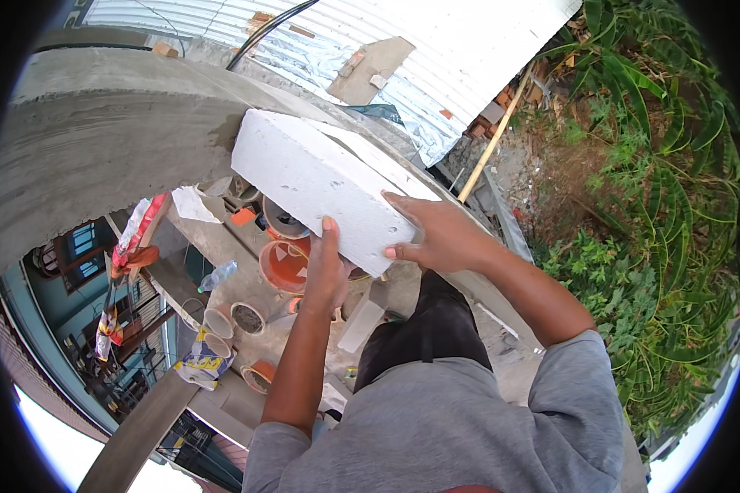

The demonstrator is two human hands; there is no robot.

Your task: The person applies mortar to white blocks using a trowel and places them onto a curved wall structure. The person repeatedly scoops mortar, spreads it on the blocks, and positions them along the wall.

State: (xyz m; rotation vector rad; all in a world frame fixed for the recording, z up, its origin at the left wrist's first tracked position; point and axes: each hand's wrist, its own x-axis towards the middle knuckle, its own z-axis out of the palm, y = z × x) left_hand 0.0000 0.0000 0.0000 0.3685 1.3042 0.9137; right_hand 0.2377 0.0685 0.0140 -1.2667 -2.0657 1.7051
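A large white aerated concrete block (316, 185) lies slanted in front of me, its far left end close against a grey plastered concrete wall (107, 135). Small pits mark its near face. My left hand (327, 275) grips the lower near edge, thumb up on the face and the other fingers hidden beneath. At the near right end, my right hand (436, 234) is closed round the block, thumb on the end and fingers over the top. Whether the block rests fully on the ledge below it I cannot tell.
Below on the left are an orange tub (284, 264), several buckets, one a mortar bucket (247, 318), and a plastic bottle (216, 277). Another grey block (363, 316) stands near my legs. Beyond the ledge are a corrugated metal roof (469, 49), a bamboo pole (495, 135) and green plants (654, 271).
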